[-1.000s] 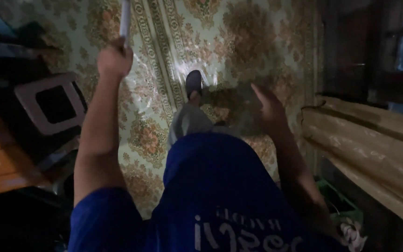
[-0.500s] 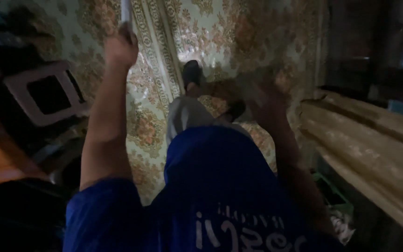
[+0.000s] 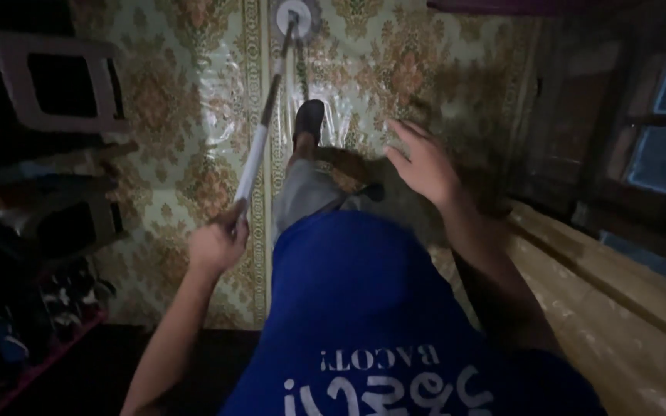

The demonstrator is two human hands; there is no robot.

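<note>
My left hand (image 3: pixel 218 243) grips the lower end of a long white mop handle (image 3: pixel 258 146). The handle runs up and away to a round white mop head (image 3: pixel 294 14) resting on the patterned floor covering (image 3: pixel 179 115). My right hand (image 3: pixel 423 163) hovers with fingers spread and holds nothing. Between the hands I see my blue shirt (image 3: pixel 364 308), a grey trouser leg (image 3: pixel 302 192) and a dark shoe (image 3: pixel 309 119) stepping forward on the floor.
A white plastic stool (image 3: pixel 55 81) stands at the upper left. A rack with shoes (image 3: pixel 48 308) sits at the lower left. A wooden bench or ledge (image 3: pixel 618 300) runs along the right, below a dark window (image 3: pixel 664 131).
My left hand came down from high up to waist level, and the mop handle and head now show fully. The view swung toward the right wall. My right hand stayed raised and spread.
</note>
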